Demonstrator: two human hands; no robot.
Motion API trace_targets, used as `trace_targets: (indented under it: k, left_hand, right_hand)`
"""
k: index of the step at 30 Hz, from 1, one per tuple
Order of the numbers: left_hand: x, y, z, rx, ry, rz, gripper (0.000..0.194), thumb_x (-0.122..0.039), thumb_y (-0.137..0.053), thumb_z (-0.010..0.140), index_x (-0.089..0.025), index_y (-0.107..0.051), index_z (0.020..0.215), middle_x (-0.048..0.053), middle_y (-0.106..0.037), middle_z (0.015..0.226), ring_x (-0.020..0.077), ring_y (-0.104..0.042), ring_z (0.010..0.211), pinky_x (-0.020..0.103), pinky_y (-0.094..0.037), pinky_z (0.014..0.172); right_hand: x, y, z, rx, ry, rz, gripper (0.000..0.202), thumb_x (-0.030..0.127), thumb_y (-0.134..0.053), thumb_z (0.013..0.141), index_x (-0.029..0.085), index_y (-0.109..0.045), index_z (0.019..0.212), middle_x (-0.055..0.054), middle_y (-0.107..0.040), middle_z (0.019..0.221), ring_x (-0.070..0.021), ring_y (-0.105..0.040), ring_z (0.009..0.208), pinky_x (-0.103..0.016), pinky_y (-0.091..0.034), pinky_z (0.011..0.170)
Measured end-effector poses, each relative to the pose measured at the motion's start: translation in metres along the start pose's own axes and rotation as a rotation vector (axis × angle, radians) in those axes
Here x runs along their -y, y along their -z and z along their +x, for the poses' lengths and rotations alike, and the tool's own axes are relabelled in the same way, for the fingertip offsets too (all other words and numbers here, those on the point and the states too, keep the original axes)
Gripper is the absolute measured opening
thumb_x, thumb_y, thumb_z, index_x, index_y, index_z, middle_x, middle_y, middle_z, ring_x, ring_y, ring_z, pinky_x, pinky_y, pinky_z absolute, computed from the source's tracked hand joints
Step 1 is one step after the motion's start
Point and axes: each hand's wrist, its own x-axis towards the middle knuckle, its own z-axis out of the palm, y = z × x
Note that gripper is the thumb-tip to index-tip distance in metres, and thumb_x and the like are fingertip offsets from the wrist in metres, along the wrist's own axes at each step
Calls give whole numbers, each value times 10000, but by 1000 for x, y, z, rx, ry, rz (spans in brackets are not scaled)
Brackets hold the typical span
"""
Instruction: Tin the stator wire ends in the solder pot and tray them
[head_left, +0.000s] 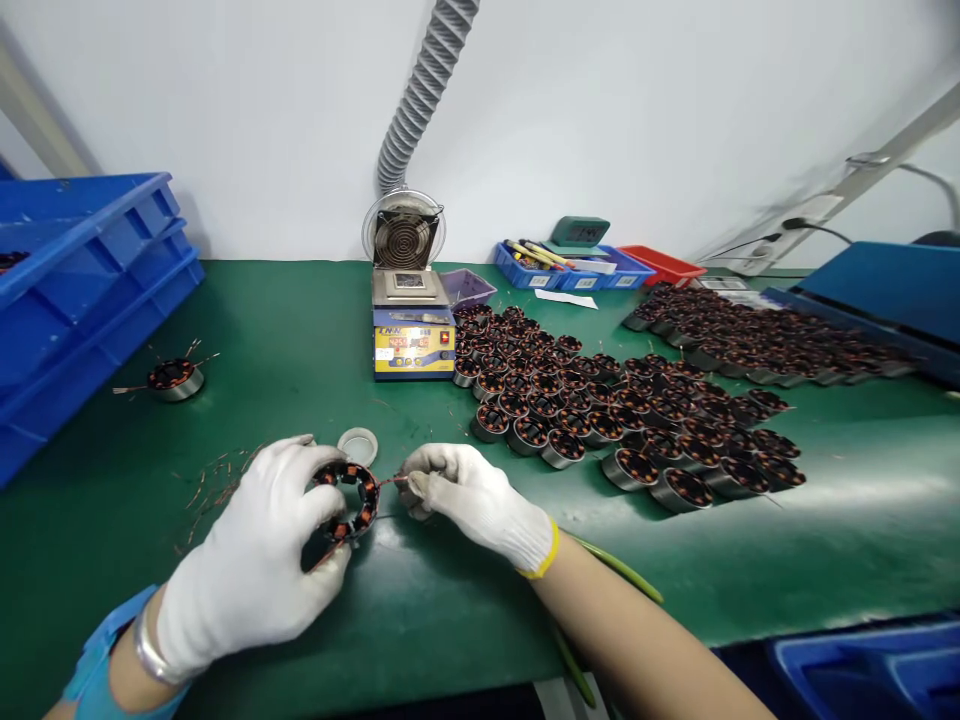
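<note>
My left hand (262, 535), in a white glove, is wrapped round a motor stator (366, 500), a ring with black inner teeth and copper windings, tilted above the bench. In its own white glove with a yellow cuff, my right hand (465, 495) pinches a copper wire lead (391, 481) at the stator's right side. Two green tool handles (622, 570) show beneath my right forearm; the tool's head is hidden. Just behind the stator lies a small round pale dish (358, 446). Copper wire scraps (217, 490) lie beside my left hand.
A solder pot (414, 345) with a fume fan (405, 237) stands at the back. Many stators (570, 400) fill the bench to the right. One stator (176, 380) sits at left, near stacked blue crates (90, 290). Small blue bins (577, 280) line the wall.
</note>
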Motion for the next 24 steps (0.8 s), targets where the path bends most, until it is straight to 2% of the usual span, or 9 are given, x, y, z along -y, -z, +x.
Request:
trace_targets:
  k: [3, 6, 8, 11, 14, 16, 18, 22, 24]
  left_hand:
    - [2, 2, 3, 96, 124, -225, 149, -188, -596, 692, -204, -637, 834, 101, -569, 1140, 280, -510, 1062, 477, -411, 960]
    - [7, 2, 9, 334, 353, -758, 112, -244, -607, 676, -195, -638, 772, 82, -629, 1057, 253, -572, 964, 368, -485, 824]
    - [9, -1, 10, 457, 537, -1188, 194, -281, -593, 644, -177, -676, 786, 83, -678, 950, 249, -610, 872, 341, -498, 738]
    - [7, -11, 6, 380, 806, -1642, 335, -329, -596, 596, -150, -747, 835, 96, -717, 807, 247, -638, 736, 358, -503, 686]
    - [3, -20, -1, 242, 975, -1761, 326, -357, -671, 560, -167, -776, 803, 95, -736, 794, 246, -654, 706, 366, -516, 680]
    - [2, -24, -5, 153, 1048, -1705, 301, -344, -711, 527, -187, -781, 775, 86, -747, 843, 257, -668, 762, 369, -529, 707]
    - [3, -26, -6, 56, 1110, -1630, 280, -334, -735, 499, -199, -781, 741, 75, -751, 890, 265, -674, 824, 369, -540, 748]
    - [7, -30, -2, 21, 1188, -1691, 252, -343, -739, 504, -215, -775, 718, 56, -752, 838, 248, -684, 792, 364, -559, 732]
    - [7, -30, 1, 25, 1210, -1761, 239, -331, -727, 518, -211, -771, 719, 46, -750, 794, 221, -686, 749, 332, -562, 713]
  right_hand:
    - [3, 5, -5, 25, 123, -217, 224, 346, -559, 848, 145, -614, 765, -18, -612, 661, -115, -537, 575, -235, -417, 547]
    - [13, 11, -15, -8, 497, -607, 175, 247, -550, 877, 163, -640, 753, -23, -648, 722, -122, -576, 649, -240, -433, 610]
    - [21, 13, -22, -16, 766, -794, 134, 217, -552, 892, 166, -654, 821, -37, -676, 778, -133, -606, 696, -256, -454, 663]
    - [26, 12, -29, 1, 968, -815, 113, 200, -540, 908, 164, -647, 916, -62, -698, 828, -157, -644, 764, -275, -482, 715]
    - [20, 10, -27, -11, 801, -448, 205, 283, -510, 934, 173, -622, 802, -59, -672, 763, -152, -637, 697, -260, -498, 641]
    - [13, 10, -21, -80, 607, -124, 354, 412, -467, 955, 170, -600, 734, -57, -642, 716, -143, -607, 610, -256, -491, 565]
    - [7, 13, -15, -142, 483, 84, 406, 522, -489, 926, 161, -628, 801, -65, -652, 755, -152, -614, 624, -272, -506, 585]
    - [-1, 14, -8, -34, 411, 76, 490, 514, -740, 734, 161, -636, 1056, -94, -673, 987, -201, -645, 832, -323, -526, 745]
    - [-3, 10, -8, -21, 400, -31, 359, 438, -708, 783, 160, -658, 1004, -81, -668, 947, -178, -630, 789, -295, -512, 700]
